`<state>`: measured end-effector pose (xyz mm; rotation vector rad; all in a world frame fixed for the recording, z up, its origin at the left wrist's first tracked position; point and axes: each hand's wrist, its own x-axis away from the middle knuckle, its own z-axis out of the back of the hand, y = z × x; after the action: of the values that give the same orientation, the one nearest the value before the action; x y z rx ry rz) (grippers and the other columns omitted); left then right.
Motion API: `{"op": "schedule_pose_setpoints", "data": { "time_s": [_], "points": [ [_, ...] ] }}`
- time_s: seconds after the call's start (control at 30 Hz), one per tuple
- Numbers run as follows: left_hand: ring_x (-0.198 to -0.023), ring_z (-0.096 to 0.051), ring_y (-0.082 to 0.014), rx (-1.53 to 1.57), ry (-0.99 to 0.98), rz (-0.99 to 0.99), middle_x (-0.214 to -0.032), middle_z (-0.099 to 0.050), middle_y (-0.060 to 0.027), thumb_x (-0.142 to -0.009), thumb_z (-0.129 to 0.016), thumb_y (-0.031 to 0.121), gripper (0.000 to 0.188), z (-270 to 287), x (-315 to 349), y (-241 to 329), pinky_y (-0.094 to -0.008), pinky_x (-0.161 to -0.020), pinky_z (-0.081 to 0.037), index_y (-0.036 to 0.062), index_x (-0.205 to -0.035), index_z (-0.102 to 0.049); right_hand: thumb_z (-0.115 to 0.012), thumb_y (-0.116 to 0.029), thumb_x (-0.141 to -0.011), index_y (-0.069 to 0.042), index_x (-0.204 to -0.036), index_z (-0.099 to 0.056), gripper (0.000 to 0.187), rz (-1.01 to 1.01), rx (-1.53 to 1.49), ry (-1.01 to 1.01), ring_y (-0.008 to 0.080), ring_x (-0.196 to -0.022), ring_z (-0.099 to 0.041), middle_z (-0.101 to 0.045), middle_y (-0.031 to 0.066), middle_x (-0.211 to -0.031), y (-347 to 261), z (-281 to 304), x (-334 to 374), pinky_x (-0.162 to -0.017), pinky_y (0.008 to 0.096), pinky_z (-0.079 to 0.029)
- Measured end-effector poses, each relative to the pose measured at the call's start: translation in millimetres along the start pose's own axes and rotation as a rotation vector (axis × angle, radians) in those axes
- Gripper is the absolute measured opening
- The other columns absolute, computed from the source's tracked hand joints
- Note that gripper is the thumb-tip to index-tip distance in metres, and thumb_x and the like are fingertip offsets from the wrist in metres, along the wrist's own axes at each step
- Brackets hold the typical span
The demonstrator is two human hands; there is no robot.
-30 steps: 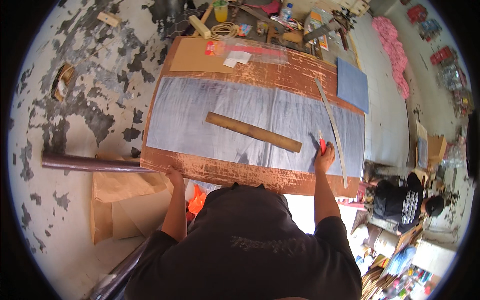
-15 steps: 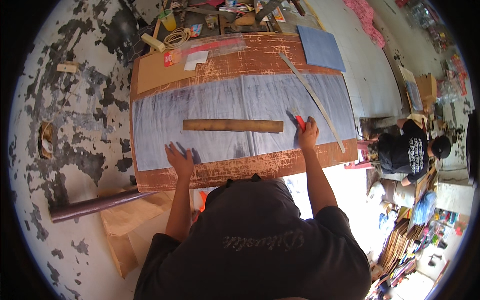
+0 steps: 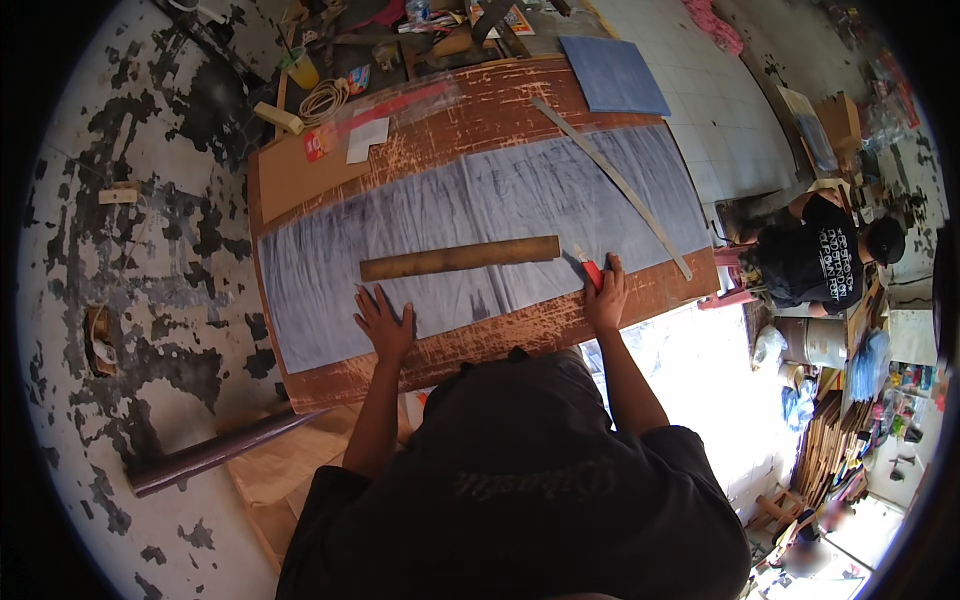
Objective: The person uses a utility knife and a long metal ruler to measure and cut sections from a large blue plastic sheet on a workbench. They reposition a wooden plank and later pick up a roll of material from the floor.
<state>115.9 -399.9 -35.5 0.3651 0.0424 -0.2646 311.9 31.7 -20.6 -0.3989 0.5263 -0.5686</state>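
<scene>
A long grey sheet (image 3: 330, 270) with streaked dark marks lies across the worn brown table (image 3: 540, 330). On it rests a flat brownish strip (image 3: 460, 258), straight like a wooden ruler. My left hand (image 3: 385, 322) is flat with fingers spread, at the sheet's near edge just below the strip's left end. To the right of the strip, my right hand (image 3: 606, 298) grips a red utility knife (image 3: 591, 272), its pale blade pointing away and to the left. A thin metal ruler (image 3: 610, 180) lies slanted over the right part of the sheet.
Along the far side are a blue-grey board (image 3: 614, 75), brown cardboard (image 3: 312, 180), white paper pieces (image 3: 368, 140) and a coiled cord (image 3: 324, 102). A yellow drink cup (image 3: 302, 70) stands beyond. Another person (image 3: 815, 250) works at the right. A dark roll (image 3: 215, 455) sits at lower left.
The view has turned, so the table appears tilted. My left hand has shifted right, closer to the strip. My right hand, still holding the knife, is a little nearer the sheet's front edge.
</scene>
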Motion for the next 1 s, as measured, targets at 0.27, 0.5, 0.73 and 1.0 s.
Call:
{"op": "schedule_pose_setpoints", "data": {
  "time_s": [0.27,0.5,0.73,1.0],
  "points": [
    [-0.160,-0.015,-0.0423,0.027,0.111,0.021,-0.172,-0.018,-0.0236,-0.098,-0.062,0.041,0.078,10,4,18,-0.0648,-0.125,-0.008,0.0038,-0.161,-0.036,-0.070,-0.010,-0.086,-0.001,-0.108,-0.059,0.026,-0.027,0.062,0.001,0.0406,-0.145,-0.044,-0.049,0.0193,-0.154,-4,-1,0,-0.116,0.0527,-0.036],
    [-0.159,-0.017,-0.0416,-0.011,0.146,0.000,-0.171,-0.020,-0.0240,-0.098,-0.062,0.040,0.074,9,3,17,-0.0657,-0.125,-0.011,0.0040,-0.159,-0.039,-0.068,-0.012,-0.085,-0.003,-0.108,-0.059,0.027,-0.017,0.063,0.008,0.0397,-0.147,-0.043,-0.050,0.0186,-0.153,-1,-5,-1,-0.118,0.0539,-0.035],
    [-0.159,-0.016,-0.0418,-0.008,0.145,-0.008,-0.171,-0.020,-0.0226,-0.099,-0.063,0.038,0.073,9,3,19,-0.0649,-0.125,-0.011,0.0041,-0.159,-0.038,-0.070,-0.012,-0.084,-0.002,-0.114,-0.059,0.034,-0.043,0.069,-0.005,0.0375,-0.148,-0.042,-0.049,0.0164,-0.155,-2,-2,0,-0.118,0.0534,-0.035],
    [-0.159,-0.016,-0.0428,-0.031,0.133,-0.003,-0.171,-0.020,-0.0245,-0.099,-0.062,0.039,0.074,9,4,21,-0.0658,-0.125,-0.012,0.0022,-0.159,-0.038,-0.071,-0.012,-0.082,-0.002,-0.115,-0.060,0.036,-0.048,0.049,0.002,0.0365,-0.148,-0.042,-0.049,0.0159,-0.155,-1,-3,0,-0.117,0.0529,-0.035]
  ]
}}
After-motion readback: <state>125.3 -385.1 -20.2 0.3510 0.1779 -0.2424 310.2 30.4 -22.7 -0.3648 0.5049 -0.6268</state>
